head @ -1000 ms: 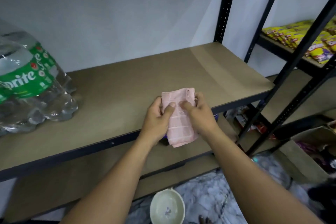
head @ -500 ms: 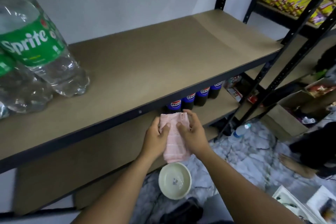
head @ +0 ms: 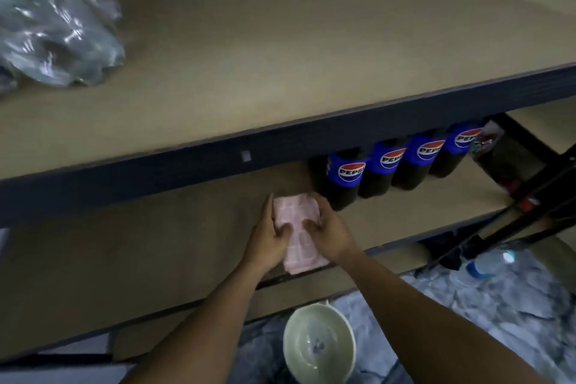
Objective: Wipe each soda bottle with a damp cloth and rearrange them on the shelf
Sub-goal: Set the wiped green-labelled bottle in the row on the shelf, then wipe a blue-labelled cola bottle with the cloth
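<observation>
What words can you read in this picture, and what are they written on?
"PEPSI": blue label of the nearest bottle on the lower shelf.
"PEPSI": second bottle in that row.
"PEPSI": third bottle.
"PEP": fourth bottle, with the end of the word cut off.
Wrapped pack on the upper shelf: too blurred, nothing readable.
Red packet beside the row: print too small and blurred to read.

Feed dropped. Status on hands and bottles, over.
Left hand, right hand both grip folded pink cloth. Dark Pepsi bottles untouched on lower shelf. Upper shelf rail hides their caps.
</observation>
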Available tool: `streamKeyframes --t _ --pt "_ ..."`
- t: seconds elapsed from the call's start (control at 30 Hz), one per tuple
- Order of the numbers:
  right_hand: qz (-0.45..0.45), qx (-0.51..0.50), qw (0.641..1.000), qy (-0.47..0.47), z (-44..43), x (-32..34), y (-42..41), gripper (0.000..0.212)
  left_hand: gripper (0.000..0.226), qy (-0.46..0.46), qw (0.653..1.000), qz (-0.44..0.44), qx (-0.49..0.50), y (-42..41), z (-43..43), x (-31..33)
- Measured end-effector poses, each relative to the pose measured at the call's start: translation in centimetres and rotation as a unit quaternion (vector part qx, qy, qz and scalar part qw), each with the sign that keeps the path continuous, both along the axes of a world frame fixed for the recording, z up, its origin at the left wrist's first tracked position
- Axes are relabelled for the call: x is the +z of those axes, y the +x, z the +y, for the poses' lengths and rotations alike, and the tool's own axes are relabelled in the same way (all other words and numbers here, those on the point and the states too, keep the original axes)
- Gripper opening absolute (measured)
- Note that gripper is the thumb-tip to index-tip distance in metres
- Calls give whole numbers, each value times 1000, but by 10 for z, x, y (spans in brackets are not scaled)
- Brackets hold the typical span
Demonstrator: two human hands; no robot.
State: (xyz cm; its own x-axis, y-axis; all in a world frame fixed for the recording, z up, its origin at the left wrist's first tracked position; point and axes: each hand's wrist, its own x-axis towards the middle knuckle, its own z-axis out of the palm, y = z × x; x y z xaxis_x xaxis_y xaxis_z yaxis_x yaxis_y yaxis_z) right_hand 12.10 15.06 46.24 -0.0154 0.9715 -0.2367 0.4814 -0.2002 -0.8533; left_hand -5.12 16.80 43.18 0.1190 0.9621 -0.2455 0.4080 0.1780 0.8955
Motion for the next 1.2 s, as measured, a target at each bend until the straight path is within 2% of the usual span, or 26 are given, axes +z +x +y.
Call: streamKeyframes --t 0.23,0.4,0.9,1.07,1.2 --pt "6 0 996 90 31 -73 5 56 73 105 993 52 4 2 36 -53" --pt "15 -20 989 144 39 -95 4 56 71 171 984 28 47 4 37 -74" --pt "41 -19 975 216 52 -121 12 49 71 236 971 2 46 3 39 -89" --pt "0 -41 972 230 50 -119 10 44 62 269 957 83 73 6 33 -86" --pt "50 -84 964 245 43 -119 9 22 52 282 939 154 124 4 25 -81"
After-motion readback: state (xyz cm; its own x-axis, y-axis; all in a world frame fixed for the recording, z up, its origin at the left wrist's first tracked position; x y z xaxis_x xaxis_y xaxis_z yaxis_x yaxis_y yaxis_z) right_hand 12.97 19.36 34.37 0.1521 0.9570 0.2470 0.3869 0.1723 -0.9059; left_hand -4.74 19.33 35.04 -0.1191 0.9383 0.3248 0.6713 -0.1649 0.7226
